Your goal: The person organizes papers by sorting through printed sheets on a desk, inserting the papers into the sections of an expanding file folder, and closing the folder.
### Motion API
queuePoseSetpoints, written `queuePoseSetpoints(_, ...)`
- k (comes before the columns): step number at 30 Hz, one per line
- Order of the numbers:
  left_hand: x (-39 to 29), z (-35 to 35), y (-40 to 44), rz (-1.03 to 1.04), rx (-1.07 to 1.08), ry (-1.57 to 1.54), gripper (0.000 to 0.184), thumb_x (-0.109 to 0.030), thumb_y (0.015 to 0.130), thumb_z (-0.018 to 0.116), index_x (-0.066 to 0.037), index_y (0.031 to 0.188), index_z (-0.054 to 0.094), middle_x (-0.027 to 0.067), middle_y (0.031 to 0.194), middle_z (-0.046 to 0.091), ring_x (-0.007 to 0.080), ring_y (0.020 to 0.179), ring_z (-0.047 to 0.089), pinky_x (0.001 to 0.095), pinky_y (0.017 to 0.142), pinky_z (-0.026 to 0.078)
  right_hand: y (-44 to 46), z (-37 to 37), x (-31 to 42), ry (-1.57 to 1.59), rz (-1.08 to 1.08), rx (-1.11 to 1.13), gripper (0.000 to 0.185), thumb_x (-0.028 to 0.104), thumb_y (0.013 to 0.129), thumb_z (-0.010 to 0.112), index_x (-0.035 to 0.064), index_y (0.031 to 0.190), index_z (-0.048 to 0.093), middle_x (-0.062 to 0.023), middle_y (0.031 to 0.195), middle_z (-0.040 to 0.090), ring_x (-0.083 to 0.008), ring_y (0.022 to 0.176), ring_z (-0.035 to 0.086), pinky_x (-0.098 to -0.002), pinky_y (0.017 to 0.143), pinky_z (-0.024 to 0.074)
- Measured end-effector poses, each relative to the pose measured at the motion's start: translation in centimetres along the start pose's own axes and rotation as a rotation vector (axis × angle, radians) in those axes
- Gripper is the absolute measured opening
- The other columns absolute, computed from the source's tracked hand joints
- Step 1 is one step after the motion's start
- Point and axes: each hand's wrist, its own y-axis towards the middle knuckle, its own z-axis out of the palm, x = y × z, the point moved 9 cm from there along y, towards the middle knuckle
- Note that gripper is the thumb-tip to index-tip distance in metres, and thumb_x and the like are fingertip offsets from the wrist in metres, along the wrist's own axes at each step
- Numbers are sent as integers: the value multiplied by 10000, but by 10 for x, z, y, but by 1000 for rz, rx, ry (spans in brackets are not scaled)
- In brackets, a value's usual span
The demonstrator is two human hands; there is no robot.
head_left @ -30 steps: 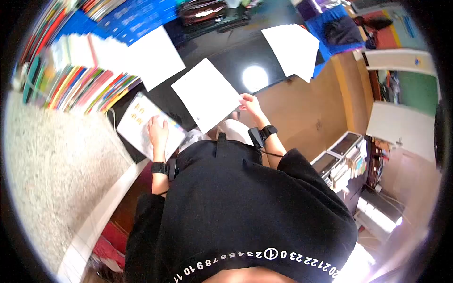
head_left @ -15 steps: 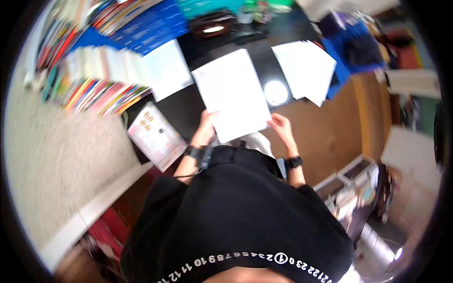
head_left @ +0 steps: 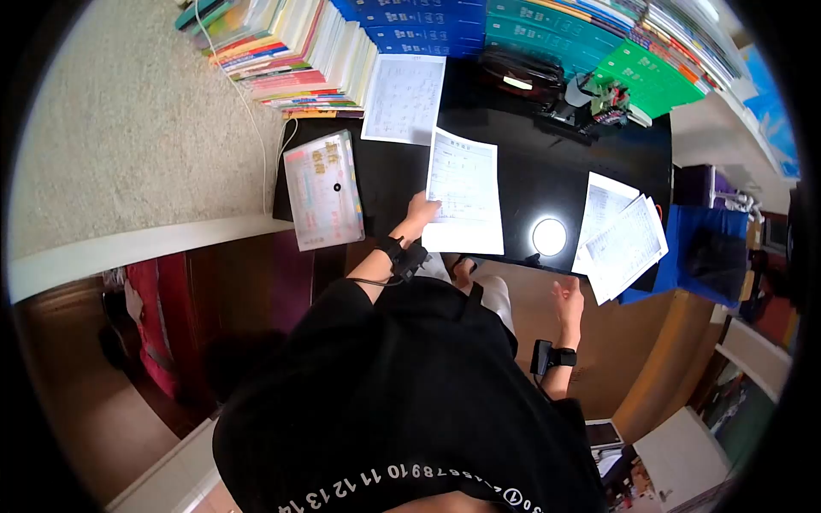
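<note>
My left hand (head_left: 419,214) grips the left edge of a printed paper sheet (head_left: 463,192), thumb on top, at the desk's near side. The sheet reaches over the black desktop, and the lower part of it is blank. My right hand (head_left: 568,301) has let go of any paper and hovers beyond the desk's front edge with its fingers apart. Just above and right of that hand lie several overlapping printed sheets (head_left: 623,244). Another printed sheet (head_left: 404,98) rests at the back left, close to the top of the held one.
A clear-covered booklet or folder (head_left: 325,190) lies on the desk's left. Stacked books (head_left: 321,64) and blue binders (head_left: 419,26) line the back. A dark pencil case (head_left: 522,75), a round bright lamp disc (head_left: 549,237) and a blue bin (head_left: 705,256) are around the desk.
My right hand has come off the held sheet and moved right, towards the overlapping sheets. My left hand keeps its hold. The head view has turned.
</note>
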Motion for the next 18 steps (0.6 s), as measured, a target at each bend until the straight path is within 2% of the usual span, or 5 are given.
queuePoseSetpoints(6,6,-22,9,-10,-90,437,294,-111,767,531,15,1020,613,209,971,640,356,885,620,398,772,479,-2,4,5,-88,-3,-18,321,252,809,648,51,1040,554,-115,724,642,-238,683,648,-337,613,485)
queuePoseSetpoints(9,18,-33,22,40,-189,590,196,-111,750,524,8,857,637,200,853,637,375,794,606,437,718,476,-8,28,26,20,-19,35,345,238,814,646,34,1075,548,-136,770,658,-217,721,665,-327,631,491)
queuePoseSetpoints(11,19,-25,21,414,-77,695,128,-121,743,530,-29,801,597,185,776,594,359,730,575,451,658,458,-12,51,18,15,54,131,353,227,809,646,14,1073,549,-141,791,662,-216,735,667,-321,653,497)
queuePoseSetpoints(13,35,-22,34,183,4,742,308,-162,777,517,-28,1036,615,225,959,626,383,905,599,432,774,476,-23,50,30,23,32,111,348,228,807,645,1,1056,556,-140,793,663,-218,739,667,-318,662,498)
queuePoseSetpoints(18,20,-10,28,137,82,797,293,-175,772,556,29,976,608,231,948,620,410,922,577,452,795,468,-31,50,27,7,85,130,353,251,809,636,-12,1035,569,-139,812,664,-234,769,664,-321,693,497)
